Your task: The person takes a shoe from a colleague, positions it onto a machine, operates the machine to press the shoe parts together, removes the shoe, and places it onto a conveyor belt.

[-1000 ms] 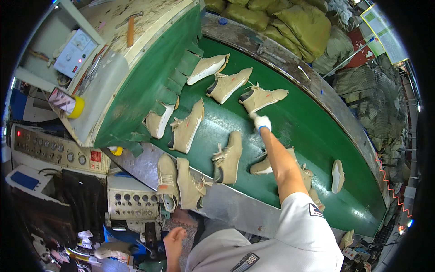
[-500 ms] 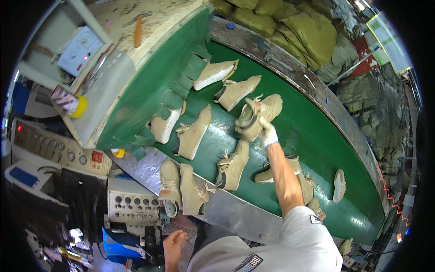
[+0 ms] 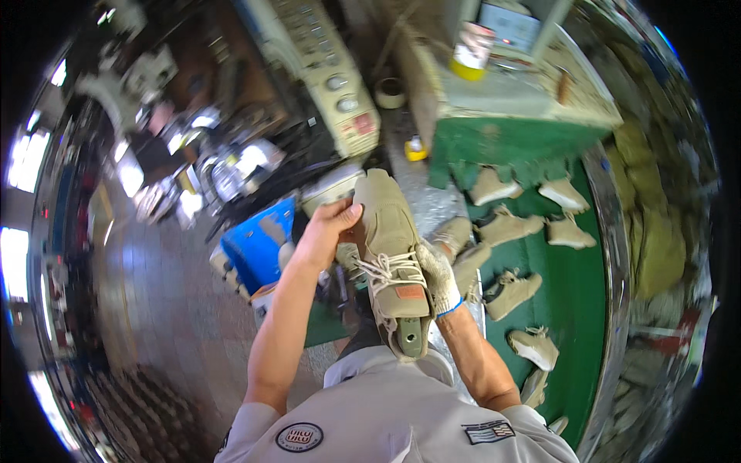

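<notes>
A tan lace-up shoe point(image 3: 386, 231) is held upright in front of my chest, toe pointing away from me. Pale laces cross it, an orange tag sits on its tongue, and a green shoe last shows in its opening. My bare left hand point(image 3: 330, 230) grips its left side near the toe, thumb on the upper. Against its right side, toward the heel, my right hand point(image 3: 438, 278) in a white knit glove holds on; its fingertips are partly hidden. Two more tan shoes, one of them a lace-up shoe point(image 3: 469, 266), stand just right of the gloved hand on the metal ledge.
A green conveyor belt point(image 3: 575, 309) on the right carries several tan shoes, some emerging under a fringed green curtain point(image 3: 509, 147). Dial panels point(image 3: 336, 89) and a blue machine part point(image 3: 258, 243) lie ahead left. A yellow container point(image 3: 415, 148) sits beside the green-sided bench.
My view has swung left. The gloved right hand has brought a tan shoe from the belt to my chest, and my left hand, empty before, has taken hold of it too.
</notes>
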A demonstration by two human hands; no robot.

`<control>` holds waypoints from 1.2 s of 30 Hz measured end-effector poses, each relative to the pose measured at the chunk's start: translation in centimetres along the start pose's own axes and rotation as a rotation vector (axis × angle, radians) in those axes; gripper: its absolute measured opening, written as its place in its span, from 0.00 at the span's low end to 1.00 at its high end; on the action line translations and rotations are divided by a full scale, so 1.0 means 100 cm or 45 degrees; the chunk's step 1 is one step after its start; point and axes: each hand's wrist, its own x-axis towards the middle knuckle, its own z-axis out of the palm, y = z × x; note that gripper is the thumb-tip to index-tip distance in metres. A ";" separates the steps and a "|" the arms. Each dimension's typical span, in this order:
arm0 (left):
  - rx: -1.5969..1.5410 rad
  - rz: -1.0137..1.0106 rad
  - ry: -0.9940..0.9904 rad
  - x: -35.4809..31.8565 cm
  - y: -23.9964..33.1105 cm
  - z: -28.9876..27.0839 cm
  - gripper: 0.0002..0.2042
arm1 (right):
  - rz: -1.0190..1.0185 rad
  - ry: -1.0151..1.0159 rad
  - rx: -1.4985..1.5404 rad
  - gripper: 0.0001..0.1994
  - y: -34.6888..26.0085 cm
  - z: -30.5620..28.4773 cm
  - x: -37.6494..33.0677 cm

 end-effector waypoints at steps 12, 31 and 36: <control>-0.138 0.208 0.830 -0.080 0.008 -0.194 0.15 | 0.126 -0.025 -0.658 0.27 0.116 0.131 0.120; -0.461 0.553 0.992 -0.061 0.000 -0.269 0.21 | -0.064 0.119 -0.467 0.27 0.228 0.169 0.239; -0.739 0.257 0.846 -0.059 -0.052 -0.236 0.23 | -0.044 0.136 -0.654 0.23 0.219 0.168 0.240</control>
